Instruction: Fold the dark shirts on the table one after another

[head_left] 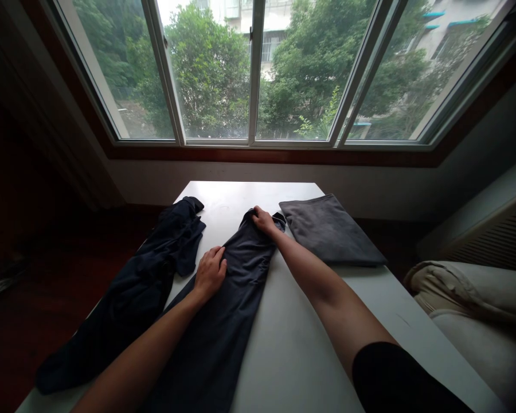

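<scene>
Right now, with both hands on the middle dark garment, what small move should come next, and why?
Probably a light smoothing stroke by the left hand across the long dark garment: creases show on its surface, and the right hand, gripping its far end, could steady it.

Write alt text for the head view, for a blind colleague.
The right hand grips the far end of a long dark garment on a white table; the left hand touches its left edge. A crumpled navy garment lies left, a folded grey cloth right, with a window beyond.
</scene>
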Demonstrator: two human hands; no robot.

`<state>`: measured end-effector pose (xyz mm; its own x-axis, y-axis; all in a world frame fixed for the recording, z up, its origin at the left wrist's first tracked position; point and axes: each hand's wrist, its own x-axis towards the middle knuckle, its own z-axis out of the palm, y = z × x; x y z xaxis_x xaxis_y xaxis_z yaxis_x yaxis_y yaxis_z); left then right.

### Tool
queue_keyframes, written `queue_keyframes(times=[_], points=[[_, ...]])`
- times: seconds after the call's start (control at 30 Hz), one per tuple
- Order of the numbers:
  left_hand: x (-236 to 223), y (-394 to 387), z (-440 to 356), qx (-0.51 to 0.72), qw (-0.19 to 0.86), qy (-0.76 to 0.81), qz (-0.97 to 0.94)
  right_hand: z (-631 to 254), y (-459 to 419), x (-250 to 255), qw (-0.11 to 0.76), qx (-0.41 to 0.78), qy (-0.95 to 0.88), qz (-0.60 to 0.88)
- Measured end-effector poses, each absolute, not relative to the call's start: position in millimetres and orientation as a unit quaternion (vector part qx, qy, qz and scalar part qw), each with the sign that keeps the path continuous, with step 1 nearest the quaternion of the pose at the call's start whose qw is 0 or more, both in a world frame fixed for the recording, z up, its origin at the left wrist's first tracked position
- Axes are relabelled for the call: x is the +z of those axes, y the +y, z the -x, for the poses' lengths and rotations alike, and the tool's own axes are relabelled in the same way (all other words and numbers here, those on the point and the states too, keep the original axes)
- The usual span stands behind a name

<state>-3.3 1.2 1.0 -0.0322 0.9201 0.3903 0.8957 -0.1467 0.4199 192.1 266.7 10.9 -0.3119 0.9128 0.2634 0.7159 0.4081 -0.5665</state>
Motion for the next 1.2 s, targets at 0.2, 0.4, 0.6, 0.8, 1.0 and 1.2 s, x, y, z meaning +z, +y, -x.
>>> queue_keyframes(times=[0.2,0.4,0.6,0.8,1.0,1.2], points=[[-2.3,1.1,3.1,0.303,0.006,0.666,-0.681,-187.2,265.0,15.1,0.299,0.168,-0.781,0.522],[-5.6,0.7,2.5,0.246,-0.007,0.687,-0.684,-185.8,256.6,14.6,0.23,0.152,-0.81,0.517],[5.4,-6.7,-1.8,0.246,-0.022,0.62,-0.745,-179.0,234.8,23.4,0.249,0.041,-0.849,0.465],[-1.5,-9.6,-8.3,0.188,0.023,0.58,-0.792,-175.0,211.8,6.4,0.152,0.064,-0.9,0.404],[-4.8,-13.6,-7.1,0.149,0.051,0.586,-0.795,-185.0,212.7,-20.6,0.126,0.081,-0.9,0.409],[2.3,-27.3,-7.3,0.142,0.062,0.579,-0.8,-200.6,233.5,-8.9,0.129,0.116,-0.915,0.365]])
